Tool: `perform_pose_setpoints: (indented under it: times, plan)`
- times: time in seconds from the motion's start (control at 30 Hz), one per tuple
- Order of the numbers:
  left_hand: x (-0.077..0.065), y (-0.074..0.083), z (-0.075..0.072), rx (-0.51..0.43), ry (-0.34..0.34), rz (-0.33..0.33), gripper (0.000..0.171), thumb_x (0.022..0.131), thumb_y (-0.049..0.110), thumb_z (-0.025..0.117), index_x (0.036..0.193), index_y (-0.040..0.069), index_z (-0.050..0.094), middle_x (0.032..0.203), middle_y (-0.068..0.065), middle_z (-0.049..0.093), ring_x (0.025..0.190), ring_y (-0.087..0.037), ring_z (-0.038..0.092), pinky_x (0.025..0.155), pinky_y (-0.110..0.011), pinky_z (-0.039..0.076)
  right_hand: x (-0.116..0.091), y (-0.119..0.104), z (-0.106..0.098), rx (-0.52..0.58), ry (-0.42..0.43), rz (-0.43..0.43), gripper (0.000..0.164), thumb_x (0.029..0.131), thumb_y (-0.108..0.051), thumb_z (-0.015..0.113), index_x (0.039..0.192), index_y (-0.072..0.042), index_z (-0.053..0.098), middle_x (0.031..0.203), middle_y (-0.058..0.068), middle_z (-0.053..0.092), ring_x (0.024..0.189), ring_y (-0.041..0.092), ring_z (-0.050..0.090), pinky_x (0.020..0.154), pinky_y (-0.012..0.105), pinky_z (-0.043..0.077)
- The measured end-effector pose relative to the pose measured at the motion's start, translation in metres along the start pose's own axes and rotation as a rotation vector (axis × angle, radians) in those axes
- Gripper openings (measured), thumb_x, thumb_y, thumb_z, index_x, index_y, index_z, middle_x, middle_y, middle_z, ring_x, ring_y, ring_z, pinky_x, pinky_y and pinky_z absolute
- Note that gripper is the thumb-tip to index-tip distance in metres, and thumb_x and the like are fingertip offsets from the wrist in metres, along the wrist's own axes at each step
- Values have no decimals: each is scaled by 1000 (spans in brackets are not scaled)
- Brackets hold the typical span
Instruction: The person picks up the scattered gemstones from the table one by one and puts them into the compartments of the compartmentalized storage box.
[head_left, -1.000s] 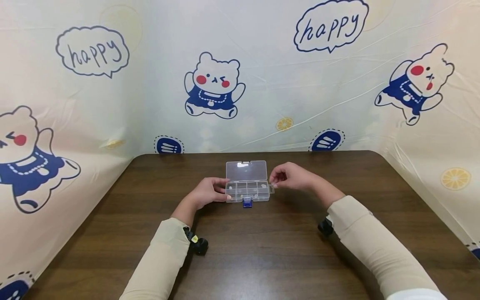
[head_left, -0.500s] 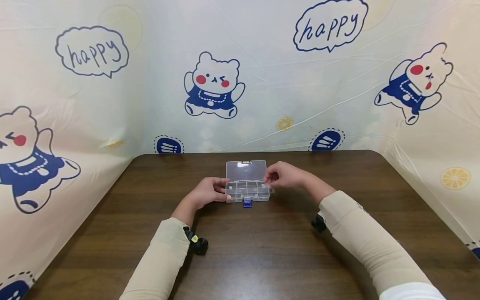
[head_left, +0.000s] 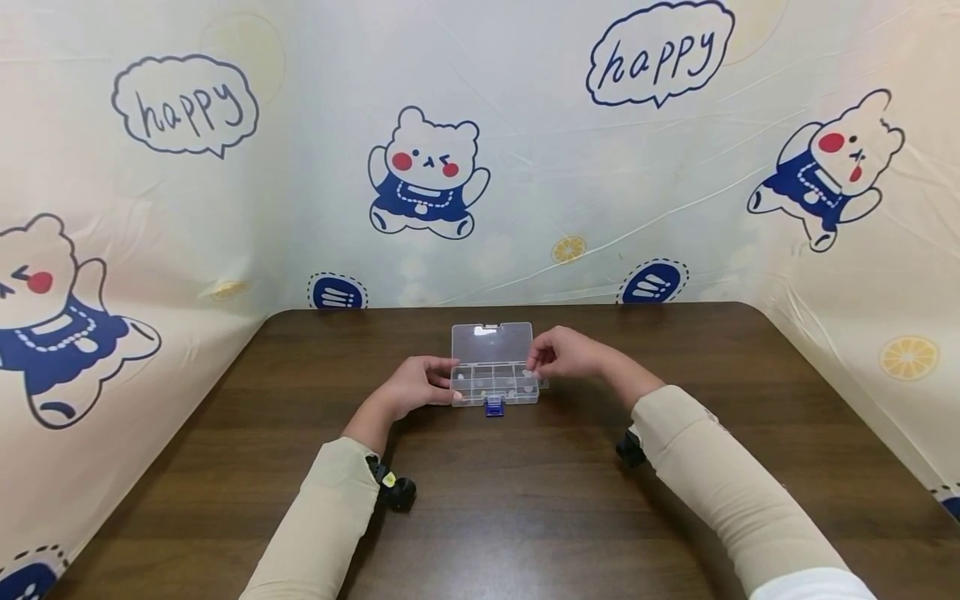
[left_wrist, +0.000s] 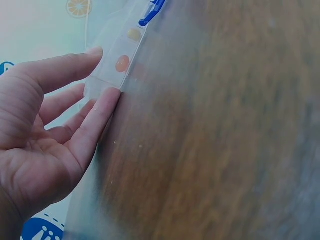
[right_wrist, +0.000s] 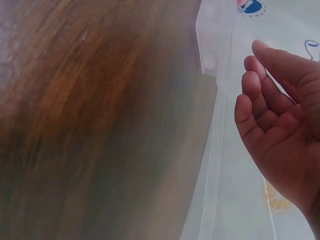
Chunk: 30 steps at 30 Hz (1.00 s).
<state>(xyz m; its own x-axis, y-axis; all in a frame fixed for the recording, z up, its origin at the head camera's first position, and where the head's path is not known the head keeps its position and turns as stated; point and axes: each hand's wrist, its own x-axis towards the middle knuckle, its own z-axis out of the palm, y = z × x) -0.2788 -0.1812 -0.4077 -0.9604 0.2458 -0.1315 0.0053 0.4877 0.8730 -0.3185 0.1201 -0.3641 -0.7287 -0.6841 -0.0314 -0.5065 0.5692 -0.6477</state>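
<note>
A clear plastic compartment box sits near the back of the table, its lid raised and its blue latch facing me. Several small pill-like pieces lie in its cells; the left wrist view shows an orange one and a yellowish one. My left hand holds the box's left end between thumb and fingers. Over the right-hand cells hovers my right hand, thumb and fingers loosely bent. In the right wrist view, nothing shows between the right fingertips; the index fingertip is mostly hidden.
The brown wooden table spreads around the box. Behind it hangs a printed cloth with bears, reaching round both sides. Black cameras are strapped at the left wrist and right wrist.
My right hand has moved left from beside the box's right end to over its right cells. A whitish piece now shows in the front right cell. The left hand stays put.
</note>
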Motion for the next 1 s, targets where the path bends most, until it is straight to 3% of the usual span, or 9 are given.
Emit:
perform_pose_setpoints:
  times: [0.5,1.0]
  plan:
    - [1,-1,1,8,-1,12,64,77,10,83,136,10,58,111,-10,65,96,-24,60,81,-32,55,-24,9,3,50,169,14,16,83,-13,79,96,-9,72,88,0,67,82,20,58,78,33,52]
    - [0,-5,1,37,10,61,65,77,13,84,136,7,57,115,-11,65,100,-24,60,84,-33,53,-59,22,0,115,311,-13,28,86,-18,77,108,-2,69,94,4,67,84,23,56,76,36,51]
